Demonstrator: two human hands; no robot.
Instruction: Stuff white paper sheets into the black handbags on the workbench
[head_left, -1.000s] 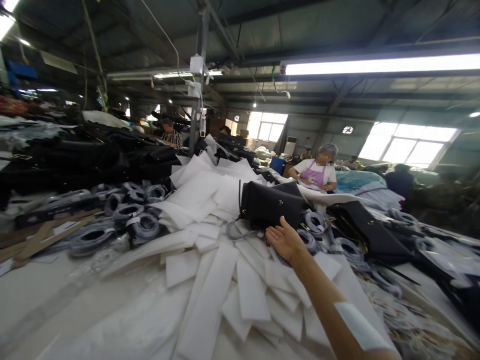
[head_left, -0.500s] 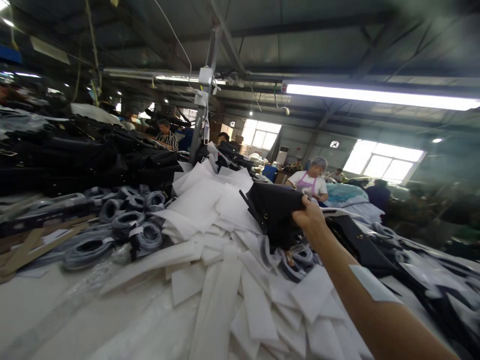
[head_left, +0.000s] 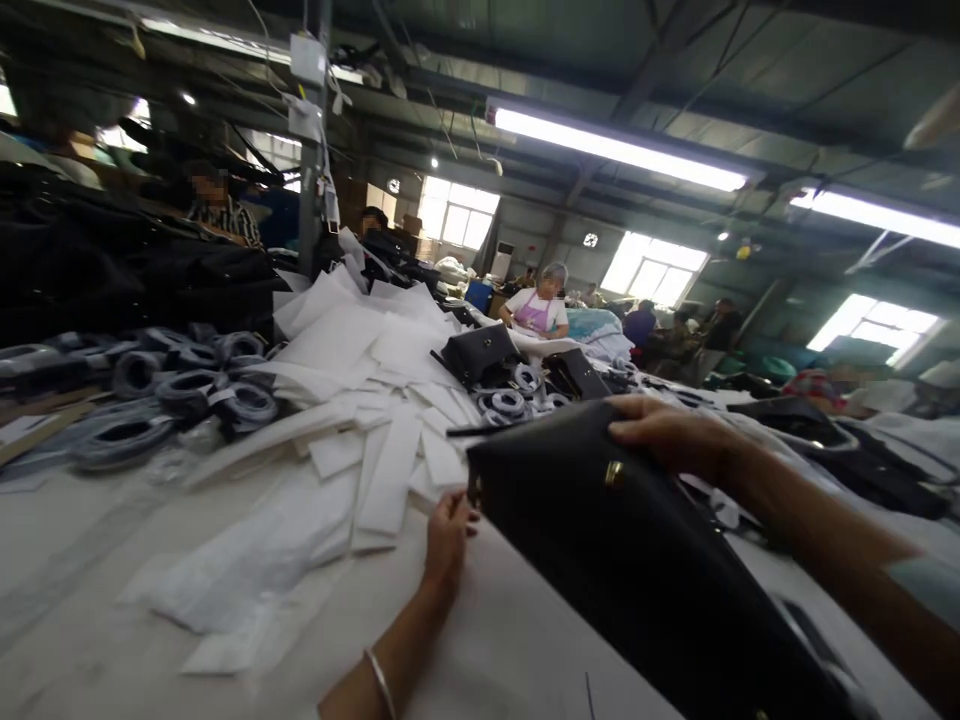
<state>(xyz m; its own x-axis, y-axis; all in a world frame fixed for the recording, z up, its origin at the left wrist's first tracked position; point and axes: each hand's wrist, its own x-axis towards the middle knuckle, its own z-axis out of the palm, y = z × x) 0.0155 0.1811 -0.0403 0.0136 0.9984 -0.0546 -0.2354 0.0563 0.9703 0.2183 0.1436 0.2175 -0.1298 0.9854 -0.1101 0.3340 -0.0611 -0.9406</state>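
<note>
A large black handbag (head_left: 600,530) with gold-coloured fittings is tilted close in front of me at the right. My right hand (head_left: 667,430) grips its upper edge, thumb on the near face and the other fingers largely hidden behind. At the bag's left corner, my left hand (head_left: 448,540) is closed with its fingers pinched at a small gold-coloured metal fitting. A dark strap end sticks out just above that corner. The bag's lower end runs out of the bottom of the view.
White foam sheets (head_left: 382,350) lie heaped at mid-table beside coiled grey-black straps (head_left: 187,390). Clear plastic wrap (head_left: 232,560) lies on the pale tabletop (head_left: 90,620). Behind are another black bag (head_left: 480,352) and a person in a purple apron (head_left: 534,312). More black bags pile up at left.
My right hand has come back from the far heap and now holds a black bag close to me. My left hand has entered and touches the bag's corner. The view has turned right.
</note>
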